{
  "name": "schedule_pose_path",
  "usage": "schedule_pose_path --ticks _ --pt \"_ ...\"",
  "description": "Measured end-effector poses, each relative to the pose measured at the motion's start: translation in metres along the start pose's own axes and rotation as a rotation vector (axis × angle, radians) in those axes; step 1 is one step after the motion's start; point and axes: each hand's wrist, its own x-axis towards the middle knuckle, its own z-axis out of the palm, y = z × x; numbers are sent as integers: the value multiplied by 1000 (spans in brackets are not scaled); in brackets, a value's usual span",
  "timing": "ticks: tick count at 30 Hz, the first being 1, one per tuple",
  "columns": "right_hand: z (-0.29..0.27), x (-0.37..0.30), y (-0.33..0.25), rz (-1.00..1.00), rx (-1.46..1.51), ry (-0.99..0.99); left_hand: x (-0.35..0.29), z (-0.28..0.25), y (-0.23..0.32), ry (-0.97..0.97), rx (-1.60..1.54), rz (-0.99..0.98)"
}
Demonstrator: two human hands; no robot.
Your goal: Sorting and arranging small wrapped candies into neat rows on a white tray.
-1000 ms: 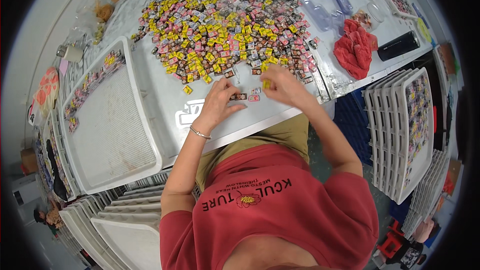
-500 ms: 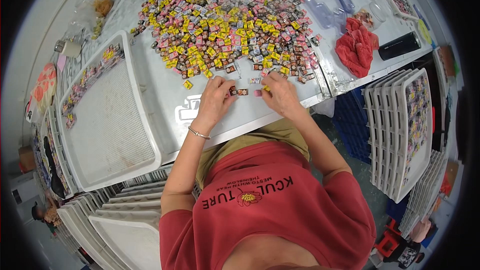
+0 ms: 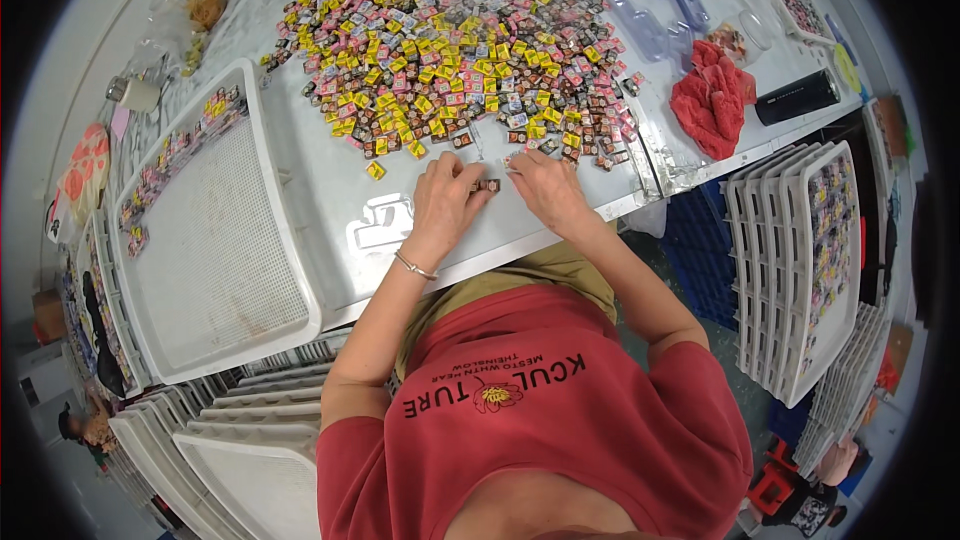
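Both of my hands work at the near edge of a big heap of small rectangular pieces (image 3: 450, 50) in yellow, pink, brown and grey. Between the thumb and fingers of my left hand (image 3: 445, 205), a small brown piece (image 3: 489, 185) sticks out to the right. My right hand (image 3: 550, 195) is closed close beside it, fingertips on a small pale piece (image 3: 511, 162) at the heap's edge; its grip is partly hidden. A lone yellow piece (image 3: 375, 170) lies left of my left hand.
A white mesh tray (image 3: 225, 240) with rows of pieces along its far left side stands at left. Stacked white trays (image 3: 790, 270) are at right, more (image 3: 250, 440) below left. A red cloth (image 3: 708, 105), black cylinder (image 3: 798, 97) and clear purplish plastic holders (image 3: 640, 15) lie back right.
My left hand has shifted right and covers more of the brown piece. My right hand has moved slightly left; the pink and yellow pieces by its fingertips no longer show.
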Motion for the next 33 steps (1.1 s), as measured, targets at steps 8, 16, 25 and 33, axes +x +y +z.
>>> schedule_pose_path --ticks 8,16,25,33 --pt "-11 -6 8 -125 -13 -168 3 -2 -10 -32 -84 66" --pt "-8 1 -11 -129 78 -44 2 1 -8 -16 -62 35" --pt "5 16 -13 -259 48 -191 -4 -7 -17 -34 -128 39" --pt "4 -12 -1 -127 148 -122 -4 -23 -18 -151 -154 -8"
